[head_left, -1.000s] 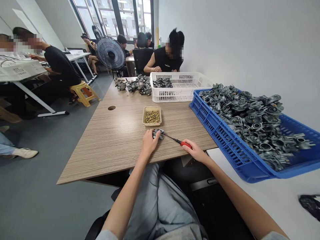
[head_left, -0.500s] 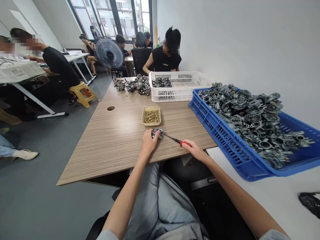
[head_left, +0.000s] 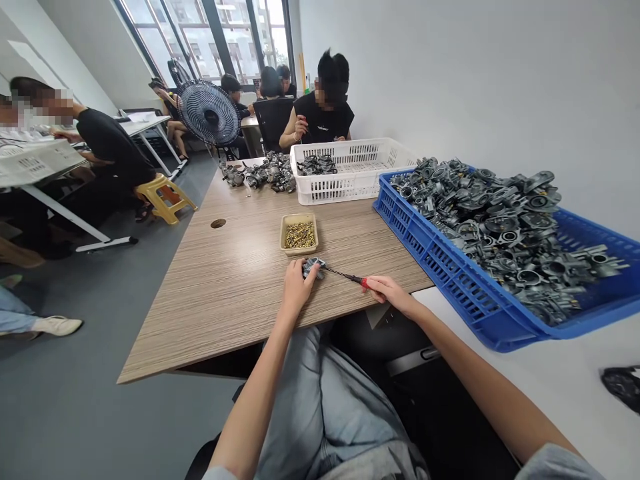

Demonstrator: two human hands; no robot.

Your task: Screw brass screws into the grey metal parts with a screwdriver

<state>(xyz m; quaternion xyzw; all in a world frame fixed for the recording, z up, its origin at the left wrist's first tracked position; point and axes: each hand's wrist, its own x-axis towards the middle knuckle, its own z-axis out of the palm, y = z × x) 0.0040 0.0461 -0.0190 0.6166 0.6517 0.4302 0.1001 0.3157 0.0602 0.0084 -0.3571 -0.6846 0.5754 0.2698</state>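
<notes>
Left hand [head_left: 299, 290] grasping carburetor body [head_left: 313, 268], resting on wooden table [head_left: 215, 320] near front edge. Right hand [head_left: 393, 293] pinching red-handled screwdriver [head_left: 345, 275], tip at carburetor body. Brass screws [head_left: 299, 235] in small tray [head_left: 299, 251] just ahead. Blue crate [head_left: 425, 267] of carburetor castings [head_left: 480, 227] at right.

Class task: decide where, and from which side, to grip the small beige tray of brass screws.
Probably pinch the small beige tray's low rim at its left short end, coming from the left. That raised rim stands clear of the brass screws heaped inside, and the wood-grain table is open there, while the left hand and grey metal carburetor body sit just in front.
</notes>
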